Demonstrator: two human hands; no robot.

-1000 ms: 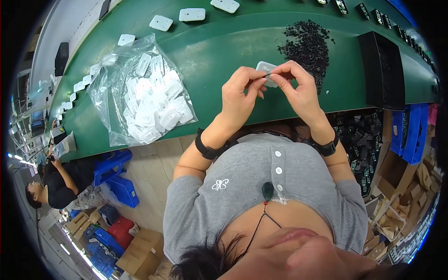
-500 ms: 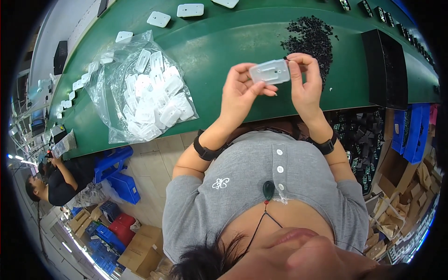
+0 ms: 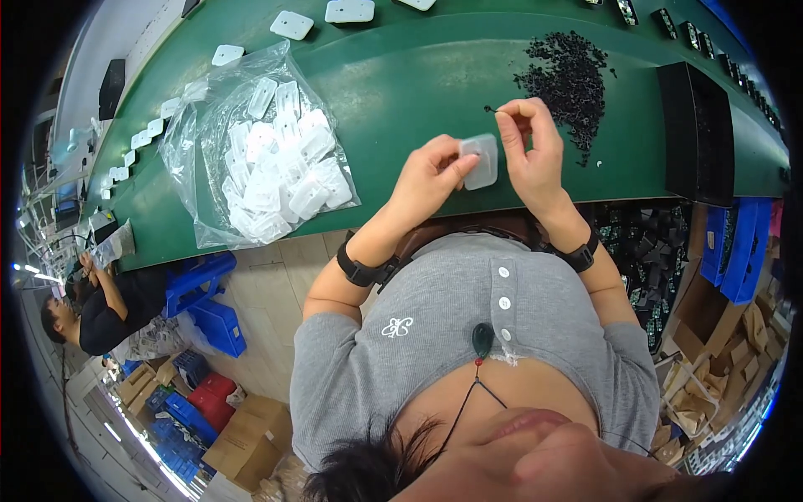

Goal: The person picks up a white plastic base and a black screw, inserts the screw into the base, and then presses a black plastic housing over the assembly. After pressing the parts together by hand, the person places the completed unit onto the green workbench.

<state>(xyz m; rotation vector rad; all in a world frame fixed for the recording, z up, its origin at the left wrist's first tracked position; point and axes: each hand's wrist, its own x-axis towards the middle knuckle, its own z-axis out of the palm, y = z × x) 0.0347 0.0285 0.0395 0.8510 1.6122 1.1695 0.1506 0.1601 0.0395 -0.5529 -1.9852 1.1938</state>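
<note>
Your left hand (image 3: 432,179) pinches a translucent white cover (image 3: 481,164) above the near edge of the green bench (image 3: 418,100). Your thumb lies across its face and your fingers go behind it, so the cover stands out past your fingertips on the side toward your other hand, roughly upright and tilted a little.

Your right hand (image 3: 533,144) is up beside it, thumb and index finger pressed together on a small black piece (image 3: 489,109). That piece juts from your fingertips toward the left end of the bench, its knobbed end farther from the near edge than the cover. Cover and piece are apart, and your two hands do not touch.

Just beyond your right hand, toward the far edge, lies a heap of loose black parts (image 3: 569,75). Farther right, an open black box (image 3: 698,134) reaches the near edge. Left of your left hand, a clear plastic bag (image 3: 201,205) holds a jumble of white covers (image 3: 288,180), close to the near edge. More covers form a spaced row (image 3: 292,26) that curves along the bench beyond the bag, toward its left end.
</note>
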